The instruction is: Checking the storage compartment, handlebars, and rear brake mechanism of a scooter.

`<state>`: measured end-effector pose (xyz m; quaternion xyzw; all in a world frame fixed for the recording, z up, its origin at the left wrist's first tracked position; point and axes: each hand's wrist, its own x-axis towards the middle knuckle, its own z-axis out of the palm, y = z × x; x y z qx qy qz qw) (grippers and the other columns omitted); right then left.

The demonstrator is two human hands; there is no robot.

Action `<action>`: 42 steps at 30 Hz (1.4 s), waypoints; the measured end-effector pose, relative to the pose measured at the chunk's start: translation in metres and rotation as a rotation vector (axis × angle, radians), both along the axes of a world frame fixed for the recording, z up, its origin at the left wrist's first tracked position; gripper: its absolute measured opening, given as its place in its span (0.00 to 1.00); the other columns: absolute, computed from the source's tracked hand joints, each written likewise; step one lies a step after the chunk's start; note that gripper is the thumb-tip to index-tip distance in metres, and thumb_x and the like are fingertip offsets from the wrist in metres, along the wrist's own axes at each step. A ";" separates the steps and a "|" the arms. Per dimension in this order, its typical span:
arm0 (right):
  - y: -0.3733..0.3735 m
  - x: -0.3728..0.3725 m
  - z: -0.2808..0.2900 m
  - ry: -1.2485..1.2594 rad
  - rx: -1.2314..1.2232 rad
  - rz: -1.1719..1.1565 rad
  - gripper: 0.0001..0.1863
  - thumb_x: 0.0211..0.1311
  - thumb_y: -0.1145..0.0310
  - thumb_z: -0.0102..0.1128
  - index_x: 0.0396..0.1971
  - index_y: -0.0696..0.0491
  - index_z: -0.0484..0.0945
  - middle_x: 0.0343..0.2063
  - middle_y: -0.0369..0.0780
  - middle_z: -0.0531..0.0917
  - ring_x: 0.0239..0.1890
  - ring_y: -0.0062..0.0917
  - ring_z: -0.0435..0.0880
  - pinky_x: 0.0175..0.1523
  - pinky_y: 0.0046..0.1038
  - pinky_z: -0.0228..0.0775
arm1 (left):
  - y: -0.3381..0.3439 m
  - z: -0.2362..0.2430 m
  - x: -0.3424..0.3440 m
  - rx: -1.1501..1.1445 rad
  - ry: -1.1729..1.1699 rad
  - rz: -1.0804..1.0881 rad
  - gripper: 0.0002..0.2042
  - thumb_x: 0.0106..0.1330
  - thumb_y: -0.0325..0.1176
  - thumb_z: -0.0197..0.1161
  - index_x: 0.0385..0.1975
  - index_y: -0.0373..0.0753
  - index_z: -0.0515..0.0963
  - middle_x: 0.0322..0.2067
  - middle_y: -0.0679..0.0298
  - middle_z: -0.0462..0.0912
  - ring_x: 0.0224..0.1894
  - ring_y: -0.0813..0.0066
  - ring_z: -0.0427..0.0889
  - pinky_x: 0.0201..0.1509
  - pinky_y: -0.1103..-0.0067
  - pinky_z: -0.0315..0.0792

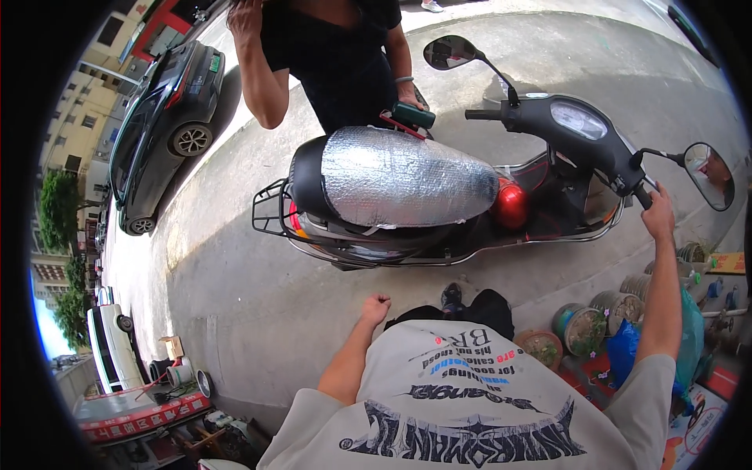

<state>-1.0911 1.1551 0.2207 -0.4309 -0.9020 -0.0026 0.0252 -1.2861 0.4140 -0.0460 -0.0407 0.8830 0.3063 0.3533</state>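
A black motor scooter (376,252) stands side-on in front of me, its front end to the right. Silver foil covers its seat (407,176). My right hand (659,213) is closed around the near handlebar grip (643,196), beside a round mirror (709,175). My left hand (376,309) hangs by my side with its fingers curled in, apart from the scooter; I see nothing in it. A shiny red rounded thing (511,205) sits at the seat's front end.
Across the scooter stands a person in black (329,63), one hand by a dark green case (413,116). Potted plants (580,329) and plastic bags (624,350) lie to my right. A dark car (168,117) is parked at the far left, a white vehicle (113,345) nearer.
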 end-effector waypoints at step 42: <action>0.001 0.006 0.008 -0.010 0.009 0.002 0.14 0.49 0.73 0.59 0.39 0.49 0.81 0.65 0.40 0.66 0.69 0.37 0.61 0.65 0.39 0.66 | 0.407 0.071 -0.013 0.446 0.002 -0.690 0.18 0.59 0.36 0.63 0.47 0.35 0.77 0.42 0.53 0.84 0.46 0.63 0.83 0.52 0.73 0.74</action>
